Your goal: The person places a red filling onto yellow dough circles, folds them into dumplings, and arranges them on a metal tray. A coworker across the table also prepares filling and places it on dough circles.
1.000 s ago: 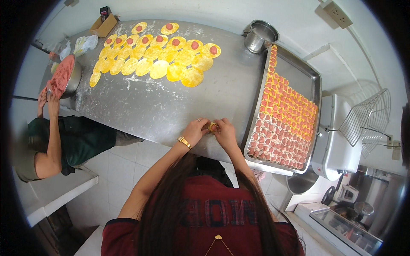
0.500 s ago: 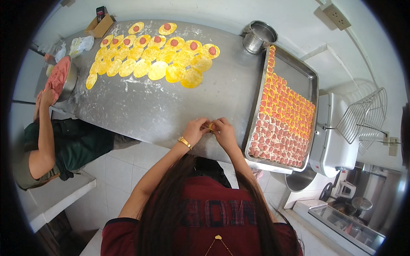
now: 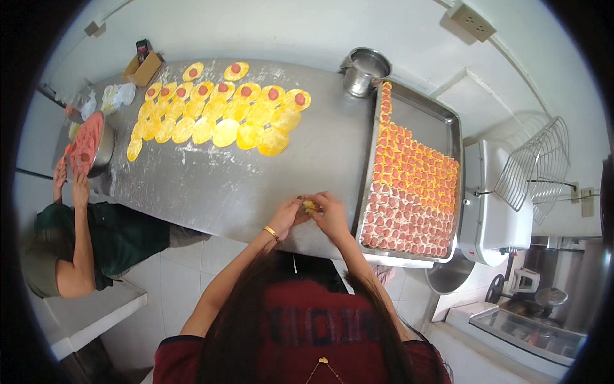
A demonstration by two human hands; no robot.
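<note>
Over the near edge of the steel table [image 3: 230, 185], my left hand [image 3: 288, 216] and my right hand [image 3: 330, 215] meet with fingers closed around a small yellow-wrapped dumpling [image 3: 309, 205]. Most of the dumpling is hidden by the fingers. To the right lies a large metal tray [image 3: 419, 107] holding rows of open-topped dumplings [image 3: 409, 192] with pink filling, some in yellow wrappers and some in pale ones. Round yellow wrappers [image 3: 225, 133] are spread in overlapping rows at the far left; those in the far rows bear a ball of pink meat [image 3: 274, 94].
A co-worker's hands [image 3: 78, 182] work at a metal bowl [image 3: 104, 148] of pink meat on the left. A metal pot [image 3: 366, 73] stands behind the tray. A cardboard box [image 3: 142, 69] sits far left; a wire rack [image 3: 534, 166] hangs at right.
The view has shifted a little. My right fingers have spread slightly around the dumpling, and both hands stay together. The co-worker's hands have moved at the meat bowl.
</note>
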